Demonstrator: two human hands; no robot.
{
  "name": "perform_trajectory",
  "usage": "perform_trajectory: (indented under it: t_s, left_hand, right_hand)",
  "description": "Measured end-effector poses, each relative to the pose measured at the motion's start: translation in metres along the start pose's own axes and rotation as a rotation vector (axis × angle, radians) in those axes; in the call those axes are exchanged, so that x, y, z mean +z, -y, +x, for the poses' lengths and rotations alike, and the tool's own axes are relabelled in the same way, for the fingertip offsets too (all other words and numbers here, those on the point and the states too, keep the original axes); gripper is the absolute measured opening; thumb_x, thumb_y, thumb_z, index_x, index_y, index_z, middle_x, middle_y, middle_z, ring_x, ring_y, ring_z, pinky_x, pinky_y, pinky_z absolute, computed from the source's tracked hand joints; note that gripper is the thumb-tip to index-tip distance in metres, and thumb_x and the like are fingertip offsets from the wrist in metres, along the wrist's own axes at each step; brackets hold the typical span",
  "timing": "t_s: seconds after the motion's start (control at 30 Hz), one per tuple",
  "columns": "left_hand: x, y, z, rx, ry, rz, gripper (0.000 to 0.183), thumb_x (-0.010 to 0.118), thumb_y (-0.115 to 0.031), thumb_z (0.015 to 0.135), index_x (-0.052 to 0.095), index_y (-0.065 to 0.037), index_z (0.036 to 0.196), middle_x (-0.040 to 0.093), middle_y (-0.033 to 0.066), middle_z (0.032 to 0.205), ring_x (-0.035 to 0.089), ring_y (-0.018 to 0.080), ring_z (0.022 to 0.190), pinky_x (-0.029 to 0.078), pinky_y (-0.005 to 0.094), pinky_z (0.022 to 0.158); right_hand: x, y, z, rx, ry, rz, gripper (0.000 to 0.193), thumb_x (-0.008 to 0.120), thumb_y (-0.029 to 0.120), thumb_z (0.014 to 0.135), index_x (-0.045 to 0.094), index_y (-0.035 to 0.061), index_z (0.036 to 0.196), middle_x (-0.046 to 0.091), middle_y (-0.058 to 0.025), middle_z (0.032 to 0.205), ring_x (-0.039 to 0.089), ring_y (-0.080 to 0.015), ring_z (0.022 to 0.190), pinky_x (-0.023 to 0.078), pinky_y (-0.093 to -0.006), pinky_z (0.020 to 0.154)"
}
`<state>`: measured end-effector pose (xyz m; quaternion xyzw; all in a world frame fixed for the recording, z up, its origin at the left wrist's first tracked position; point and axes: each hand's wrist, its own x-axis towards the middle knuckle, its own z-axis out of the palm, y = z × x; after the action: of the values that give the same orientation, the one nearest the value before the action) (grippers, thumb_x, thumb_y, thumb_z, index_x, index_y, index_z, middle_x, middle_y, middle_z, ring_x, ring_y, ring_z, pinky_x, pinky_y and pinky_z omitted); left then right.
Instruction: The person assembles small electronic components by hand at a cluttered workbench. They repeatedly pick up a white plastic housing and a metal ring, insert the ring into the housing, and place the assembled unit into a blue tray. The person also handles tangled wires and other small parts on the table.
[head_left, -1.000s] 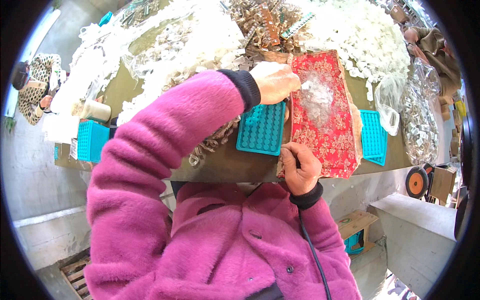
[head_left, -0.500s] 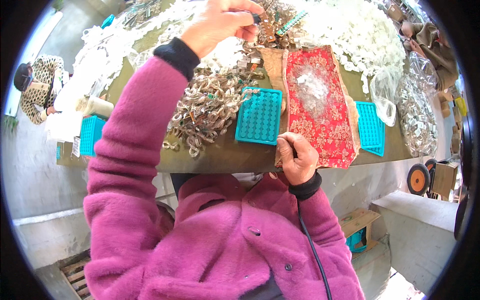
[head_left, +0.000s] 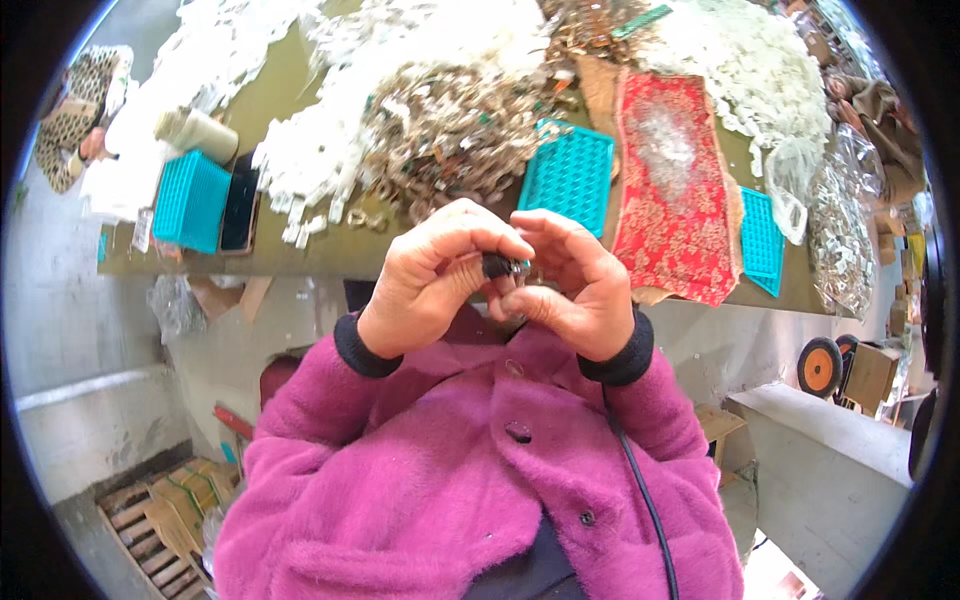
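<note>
My left hand [head_left: 425, 285] and my right hand [head_left: 578, 290] meet in front of my chest, near the table's front edge. The left thumb and fingers are pinched together. At the left thumb's tip is a black piece [head_left: 494, 265]; whether worn or held I cannot tell. Beside it, between both hands' fingertips, a tiny shiny part with a greenish spot [head_left: 521, 268] shows; its kind is unclear. The right hand's fingers curl round it. Just beyond lie a heap of small looped, clear-and-brown coiled pieces [head_left: 450, 130] and a teal pocketed tray [head_left: 568, 180].
A red floral cloth [head_left: 690, 230] bearing whitish bits lies right of the tray, with another teal tray [head_left: 762, 240] beyond. White plastic pieces [head_left: 770, 90] pile at the back. Stacked teal trays [head_left: 192, 203] and a dark flat object [head_left: 240, 203] stand left. Another person's hand [head_left: 95, 143] is far left.
My left hand has come back from the heap at the far side to my chest. The right hand has left the tray's near corner and joined it. The view has shifted.
</note>
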<state>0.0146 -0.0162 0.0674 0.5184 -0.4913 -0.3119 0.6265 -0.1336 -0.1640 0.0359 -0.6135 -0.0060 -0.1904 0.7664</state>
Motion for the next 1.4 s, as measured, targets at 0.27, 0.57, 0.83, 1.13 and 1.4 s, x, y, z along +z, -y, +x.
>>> perform_trajectory:
  t_s: [0.27, 0.57, 0.83, 1.13, 1.4]
  left_hand:
    - [-0.019, 0.015, -0.068, -0.312, -0.238, -0.507, 0.020, 0.065, 0.002, 0.098, 0.065, 0.005, 0.118, 0.062, 0.0107, 0.111, 0.070, 0.0191, 0.092, 0.062, 0.0309, 0.081]
    - [-0.015, 0.025, -0.084, -0.229, -0.333, -0.372, 0.022, 0.067, 0.010, 0.094, 0.068, 0.002, 0.115, 0.066, 0.0068, 0.107, 0.069, 0.0133, 0.093, 0.061, 0.0262, 0.079]
    - [-0.014, 0.027, -0.089, -0.183, -0.383, -0.227, 0.021, 0.062, 0.017, 0.092, 0.069, 0.004, 0.107, 0.059, 0.0070, 0.110, 0.068, 0.0133, 0.090, 0.060, 0.0259, 0.077]
    - [-0.015, 0.025, -0.087, 0.002, -0.359, 0.430, 0.031, 0.071, 0.015, 0.079, 0.075, -0.006, 0.101, 0.063, 0.0059, 0.102, 0.063, 0.0153, 0.090, 0.052, 0.0278, 0.075]
    - [-0.020, 0.030, -0.093, -0.081, -0.372, 0.224, 0.032, 0.070, 0.015, 0.080, 0.077, -0.007, 0.102, 0.060, 0.0055, 0.108, 0.060, 0.0138, 0.091, 0.051, 0.0268, 0.076]
  right_hand:
    - [0.036, -0.012, -0.001, 0.299, -0.087, -0.051, 0.015, 0.074, 0.000, 0.094, 0.071, -0.0039, 0.108, 0.070, -0.0041, 0.094, 0.063, -0.0065, 0.074, 0.051, -0.0219, 0.063]
    - [0.049, -0.013, 0.000, 0.418, -0.041, -0.017, 0.014, 0.075, 0.005, 0.094, 0.072, -0.0015, 0.107, 0.070, -0.0006, 0.088, 0.060, -0.0032, 0.072, 0.048, -0.0193, 0.062]
    - [0.045, -0.012, 0.004, 0.526, -0.011, -0.021, 0.006, 0.069, 0.004, 0.093, 0.067, 0.0007, 0.098, 0.065, 0.0032, 0.084, 0.056, -0.0026, 0.072, 0.047, -0.0207, 0.063]
    - [0.049, -0.019, 0.002, 0.499, -0.043, -0.159, 0.008, 0.068, 0.000, 0.090, 0.065, -0.0002, 0.098, 0.067, 0.0008, 0.080, 0.060, -0.0036, 0.070, 0.047, -0.0205, 0.061]
    - [0.043, -0.025, -0.003, 0.392, -0.060, -0.133, 0.012, 0.067, -0.005, 0.092, 0.065, -0.0021, 0.103, 0.066, -0.0008, 0.087, 0.064, -0.0085, 0.071, 0.051, -0.0216, 0.065]
